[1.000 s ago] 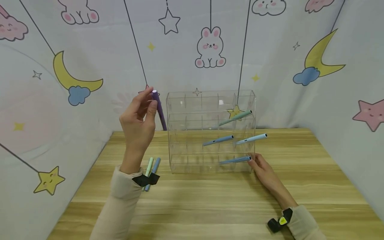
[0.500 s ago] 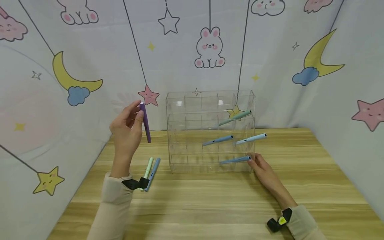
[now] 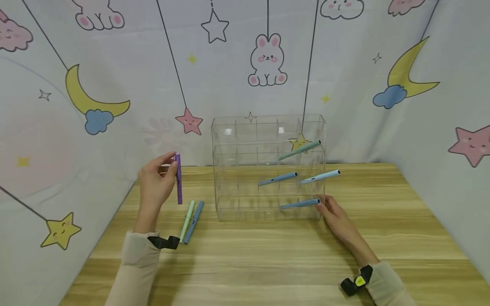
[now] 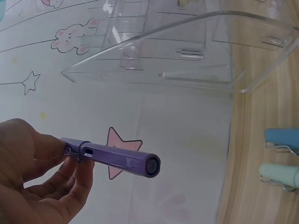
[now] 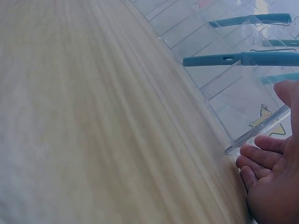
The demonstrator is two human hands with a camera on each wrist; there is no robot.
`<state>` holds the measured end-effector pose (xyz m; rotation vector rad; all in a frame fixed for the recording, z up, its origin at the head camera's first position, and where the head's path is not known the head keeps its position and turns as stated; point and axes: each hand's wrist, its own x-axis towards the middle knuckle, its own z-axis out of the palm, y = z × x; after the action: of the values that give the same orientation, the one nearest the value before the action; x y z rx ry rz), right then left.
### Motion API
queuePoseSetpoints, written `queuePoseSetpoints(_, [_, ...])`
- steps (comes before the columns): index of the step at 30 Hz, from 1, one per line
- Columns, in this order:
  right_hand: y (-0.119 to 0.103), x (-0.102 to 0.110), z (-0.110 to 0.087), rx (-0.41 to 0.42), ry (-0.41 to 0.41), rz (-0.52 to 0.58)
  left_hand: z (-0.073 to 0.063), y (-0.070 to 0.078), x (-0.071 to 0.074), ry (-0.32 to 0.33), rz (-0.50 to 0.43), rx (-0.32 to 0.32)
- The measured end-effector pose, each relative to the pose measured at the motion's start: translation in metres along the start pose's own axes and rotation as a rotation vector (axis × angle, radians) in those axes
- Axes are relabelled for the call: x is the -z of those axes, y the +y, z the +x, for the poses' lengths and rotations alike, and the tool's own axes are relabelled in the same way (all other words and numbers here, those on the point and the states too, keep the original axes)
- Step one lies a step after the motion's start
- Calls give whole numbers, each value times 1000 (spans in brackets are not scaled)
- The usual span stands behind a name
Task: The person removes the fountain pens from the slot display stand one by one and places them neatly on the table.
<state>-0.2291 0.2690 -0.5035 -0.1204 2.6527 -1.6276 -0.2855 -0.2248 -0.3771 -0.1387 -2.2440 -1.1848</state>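
Observation:
My left hand (image 3: 157, 178) pinches a purple pen (image 3: 178, 180) near its upper end, to the left of the clear acrylic rack (image 3: 229, 208). The pen hangs nearly upright. In the left wrist view, the purple pen (image 4: 117, 156) shows its clip and a round dark end. My right hand (image 3: 338, 216) holds the rack's lower right edge, with the thumb in front and the fingers along the outer side. In the right wrist view, the rack's corner (image 5: 233, 147) lies between thumb and fingers. A blue pen (image 3: 300, 203) in the bottom row ends close to that thumb.
A green pen (image 3: 302, 149), a blue pen (image 3: 279, 178) and a light blue pen (image 3: 321, 176) stick out of rack compartments. On the wooden table (image 3: 252, 263), a light green pen (image 3: 186, 221) and a blue pen (image 3: 194, 222) lie side by side. A patterned curtain (image 3: 153, 85) stands behind.
My left hand has moved down and left with the purple pen, away from the rack, and the pen has turned more upright. My right hand stays on the rack.

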Motion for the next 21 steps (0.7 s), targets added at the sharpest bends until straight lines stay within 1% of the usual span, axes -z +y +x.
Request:
queuePoseSetpoints(4, [0, -1, 0, -12, -1, 4, -6, -13, 2, -70, 39, 43])
queuePoseSetpoints(9, [-1, 0, -1, -8, -1, 12, -10, -22, 5, -125, 59, 81])
queuePoseSetpoints(13, [0, 0, 0, 1, 2, 15, -13, -31, 6, -180, 124, 110])
queuePoseSetpoints(16, [0, -1, 0, 5, 3, 18, -16, -39, 5, -208, 172, 105])
queuePoseSetpoints(21, [1, 0, 0, 5, 0, 17, -21, -53, 4, -240, 213, 86])
